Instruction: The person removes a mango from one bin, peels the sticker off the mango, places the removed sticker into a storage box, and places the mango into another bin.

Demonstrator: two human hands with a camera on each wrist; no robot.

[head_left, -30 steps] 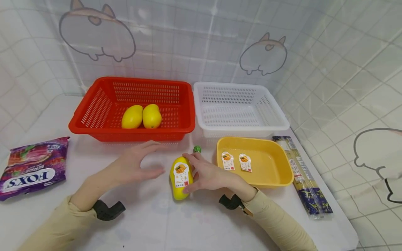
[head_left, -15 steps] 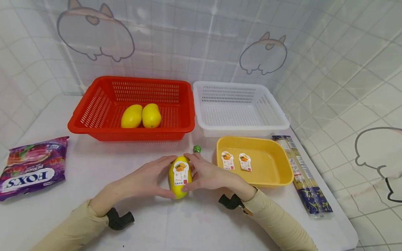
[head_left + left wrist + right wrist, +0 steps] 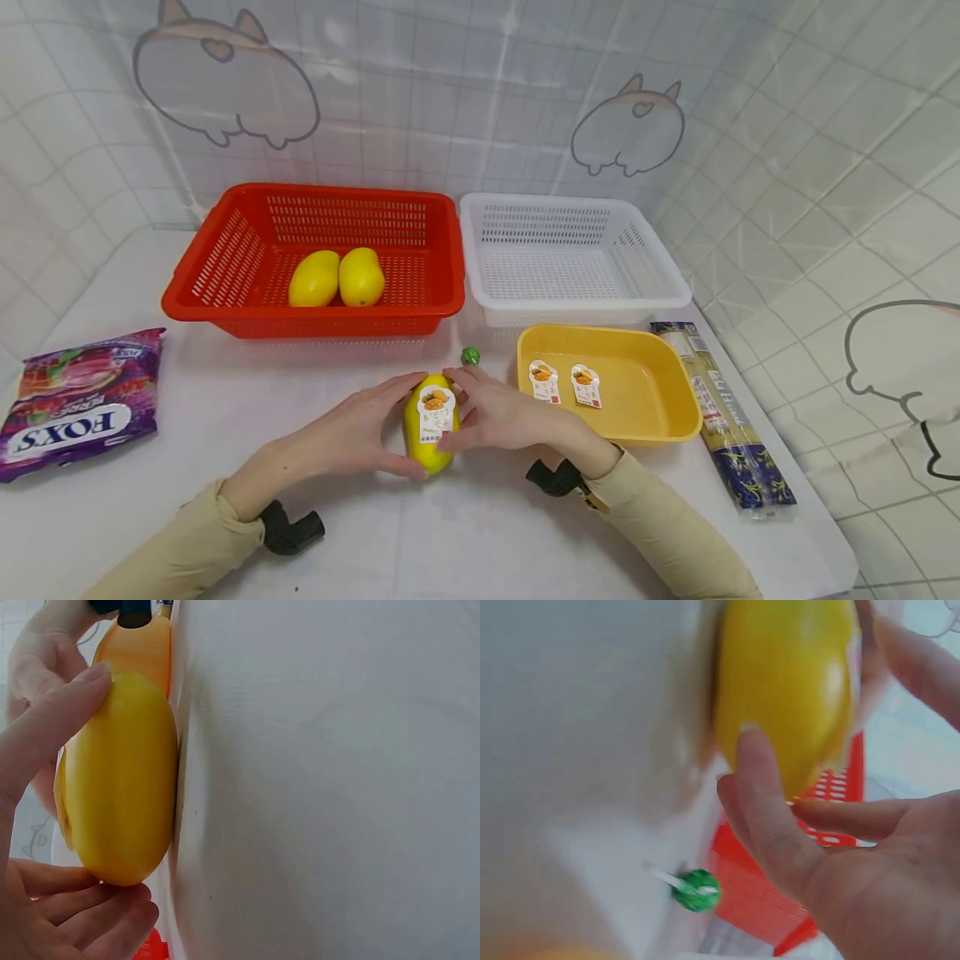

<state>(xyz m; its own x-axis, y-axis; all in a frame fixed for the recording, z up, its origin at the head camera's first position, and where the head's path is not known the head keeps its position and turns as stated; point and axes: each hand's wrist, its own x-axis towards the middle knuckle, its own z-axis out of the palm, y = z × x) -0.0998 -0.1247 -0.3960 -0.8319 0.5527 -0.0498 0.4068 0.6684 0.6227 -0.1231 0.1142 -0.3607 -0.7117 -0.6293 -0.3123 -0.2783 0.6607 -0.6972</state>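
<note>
A yellow mango (image 3: pixel 427 457) with a white label sticker (image 3: pixel 434 415) on its upper side rests on the table between the two hands. My left hand (image 3: pixel 337 433) holds it, thumb at the near end and fingers at the far end; the left wrist view shows the mango (image 3: pixel 127 780) spanned this way. My right hand (image 3: pixel 498 412) is round its right side, its thumb at the sticker's lower corner. In the right wrist view, a fingertip (image 3: pixel 751 739) lies against the mango's side. Two more label stickers (image 3: pixel 586 387) are on the yellow tub.
A red basket (image 3: pixel 315 312) with two mangoes (image 3: pixel 362 277) stands at the back, beside a white basket (image 3: pixel 577 307). The yellow tub (image 3: pixel 645 408) and a long clear packet (image 3: pixel 720 417) are at right. A green lollipop (image 3: pixel 470 356) lies behind the hands; a purple FOX'S bag (image 3: pixel 82 404) lies left.
My left hand has moved right from beside the mango and taken hold of it. My right hand has stayed at the mango with little movement.
</note>
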